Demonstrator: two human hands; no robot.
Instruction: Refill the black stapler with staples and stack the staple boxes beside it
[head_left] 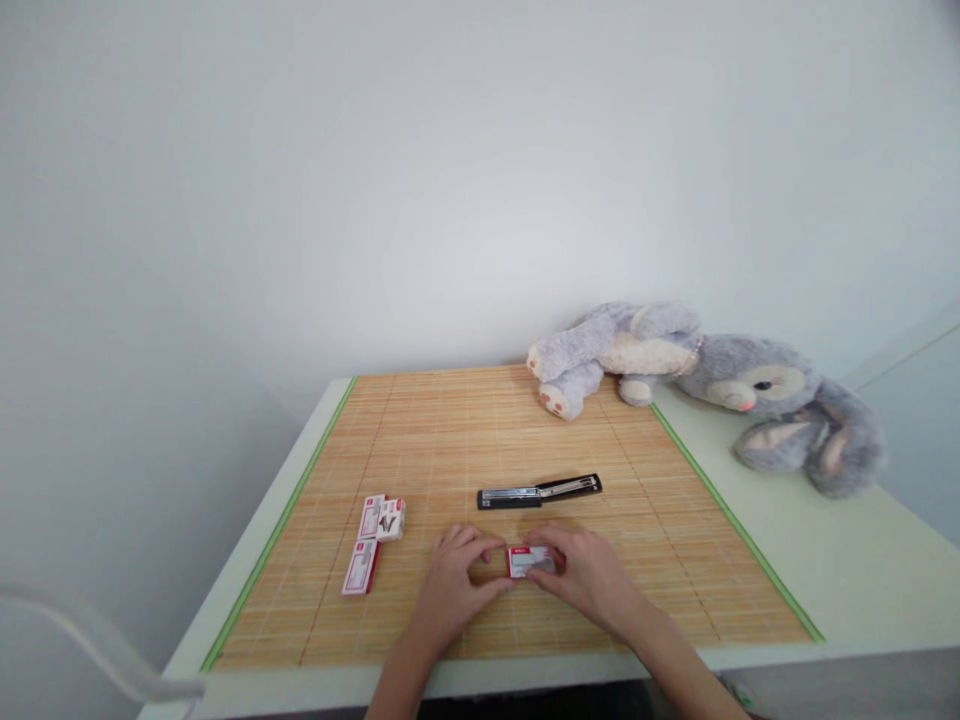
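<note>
A small red-and-white staple box [521, 562] lies near the front of the bamboo mat. My right hand [577, 572] pinches its right side between thumb and fingers. On the other side, my left hand [456, 578] is curved with thumb and index finger apart; the thumb tip is at the box's lower left corner, and whether it touches cannot be made out. Just beyond both hands, a black stapler [540, 492] lies folded wide open, its metal parts facing up.
To the left, two red-and-white boxes [360, 567] and a white box with a stapler picture [391, 519] sit together on the bamboo mat [435, 430]. A grey plush rabbit [652, 355] lies along the back right. A pale curved cable-like thing [97, 640] crosses the lower left.
</note>
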